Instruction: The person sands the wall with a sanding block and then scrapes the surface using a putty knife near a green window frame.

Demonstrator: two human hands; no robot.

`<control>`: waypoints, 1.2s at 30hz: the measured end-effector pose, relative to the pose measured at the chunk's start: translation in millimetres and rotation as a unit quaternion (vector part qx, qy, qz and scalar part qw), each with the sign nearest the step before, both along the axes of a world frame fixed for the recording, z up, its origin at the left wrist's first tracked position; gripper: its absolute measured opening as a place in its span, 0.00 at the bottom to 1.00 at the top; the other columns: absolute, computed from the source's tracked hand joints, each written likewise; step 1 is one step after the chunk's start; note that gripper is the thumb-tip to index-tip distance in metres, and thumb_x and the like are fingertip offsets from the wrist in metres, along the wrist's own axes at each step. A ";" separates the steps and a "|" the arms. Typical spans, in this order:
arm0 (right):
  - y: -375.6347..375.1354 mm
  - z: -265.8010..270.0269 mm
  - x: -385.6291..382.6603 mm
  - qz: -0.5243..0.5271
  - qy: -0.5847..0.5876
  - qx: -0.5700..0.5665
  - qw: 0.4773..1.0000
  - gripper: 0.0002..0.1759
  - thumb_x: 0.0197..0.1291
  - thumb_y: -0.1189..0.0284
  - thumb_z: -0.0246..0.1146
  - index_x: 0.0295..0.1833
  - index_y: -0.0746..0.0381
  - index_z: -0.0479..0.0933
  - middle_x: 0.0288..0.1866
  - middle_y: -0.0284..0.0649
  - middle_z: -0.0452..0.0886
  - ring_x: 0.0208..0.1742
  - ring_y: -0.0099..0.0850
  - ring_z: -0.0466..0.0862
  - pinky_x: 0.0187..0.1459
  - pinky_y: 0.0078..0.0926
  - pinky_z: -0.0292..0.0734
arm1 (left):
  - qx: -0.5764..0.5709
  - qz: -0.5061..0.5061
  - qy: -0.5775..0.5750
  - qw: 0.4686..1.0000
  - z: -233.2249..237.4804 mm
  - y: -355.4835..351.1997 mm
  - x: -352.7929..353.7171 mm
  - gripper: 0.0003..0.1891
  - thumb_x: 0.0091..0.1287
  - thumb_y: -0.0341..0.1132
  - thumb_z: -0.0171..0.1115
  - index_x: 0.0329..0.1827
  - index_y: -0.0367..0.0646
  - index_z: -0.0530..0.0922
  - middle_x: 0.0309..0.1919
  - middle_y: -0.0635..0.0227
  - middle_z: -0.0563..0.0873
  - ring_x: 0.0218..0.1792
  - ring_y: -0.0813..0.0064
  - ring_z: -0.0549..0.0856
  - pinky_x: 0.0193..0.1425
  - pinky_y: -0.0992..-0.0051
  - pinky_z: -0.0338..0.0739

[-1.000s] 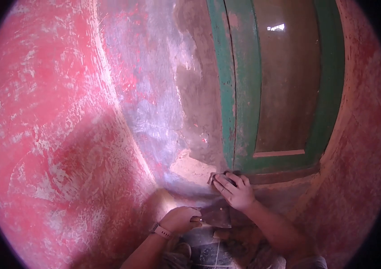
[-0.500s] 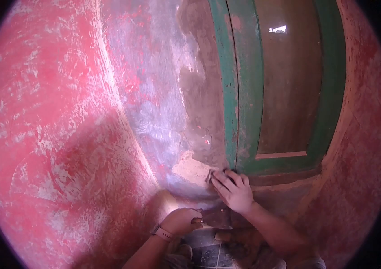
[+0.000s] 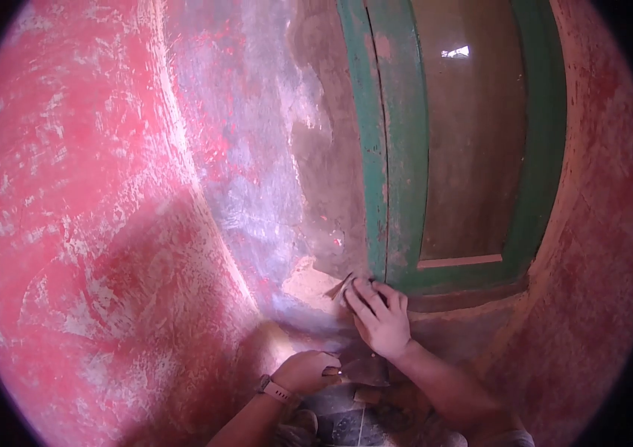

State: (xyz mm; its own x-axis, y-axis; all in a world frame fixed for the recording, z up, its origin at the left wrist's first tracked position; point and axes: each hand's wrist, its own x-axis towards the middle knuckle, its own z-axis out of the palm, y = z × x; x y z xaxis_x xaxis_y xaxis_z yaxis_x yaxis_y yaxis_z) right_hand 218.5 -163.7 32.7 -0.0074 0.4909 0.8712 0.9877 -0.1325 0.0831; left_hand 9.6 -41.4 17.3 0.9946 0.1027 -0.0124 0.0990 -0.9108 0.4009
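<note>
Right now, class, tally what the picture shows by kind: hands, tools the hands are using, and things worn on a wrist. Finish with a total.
Hands: 2 (left hand, right hand)
Tools: 2 (scraper in the left hand, sandpaper under the right hand)
Wrist-worn: 1 (watch)
Total: 5

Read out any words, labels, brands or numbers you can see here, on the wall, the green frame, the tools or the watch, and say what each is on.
No text can be read anywhere in this view.
Red wall and green frame: worn paint and bare plaster only, no writing.
Sandpaper under the right hand and scraper in the left hand: no print shows.
Watch on the left wrist: too small to read.
</note>
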 end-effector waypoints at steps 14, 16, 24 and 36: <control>8.1 18.0 -1.7 0.010 0.042 0.027 0.999 0.39 0.52 0.71 0.76 0.75 0.49 0.83 0.80 0.33 0.79 0.68 0.44 0.79 0.65 0.49 0.71 | -0.005 -0.002 0.009 1.000 -3.7 2.1 -0.8 0.16 0.73 0.47 0.72 0.42 0.43 0.82 0.40 0.56 0.88 0.44 0.46 0.88 0.49 0.50 0.82; 8.0 18.6 0.5 -0.004 0.050 0.042 0.998 0.38 0.53 0.71 0.76 0.74 0.49 0.84 0.80 0.34 0.78 0.69 0.45 0.78 0.66 0.49 0.71 | -0.010 0.003 0.006 1.000 -9.2 3.4 -0.4 0.16 0.73 0.48 0.72 0.42 0.43 0.82 0.40 0.56 0.88 0.44 0.45 0.88 0.49 0.50 0.82; 10.3 18.3 4.7 0.000 0.042 0.050 0.998 0.39 0.51 0.72 0.76 0.74 0.48 0.84 0.79 0.36 0.79 0.68 0.48 0.78 0.68 0.51 0.71 | 0.000 0.013 0.010 1.000 6.0 -0.4 -5.2 0.14 0.72 0.46 0.72 0.42 0.44 0.84 0.40 0.56 0.89 0.45 0.46 0.89 0.50 0.49 0.82; 23.6 33.2 -1.9 -0.015 0.036 0.069 0.997 0.36 0.56 0.70 0.76 0.74 0.48 0.84 0.77 0.34 0.81 0.68 0.46 0.78 0.68 0.50 0.69 | -0.007 0.017 -0.013 1.000 -0.7 3.6 -4.2 0.15 0.71 0.47 0.72 0.41 0.43 0.83 0.39 0.55 0.89 0.42 0.45 0.88 0.48 0.49 0.81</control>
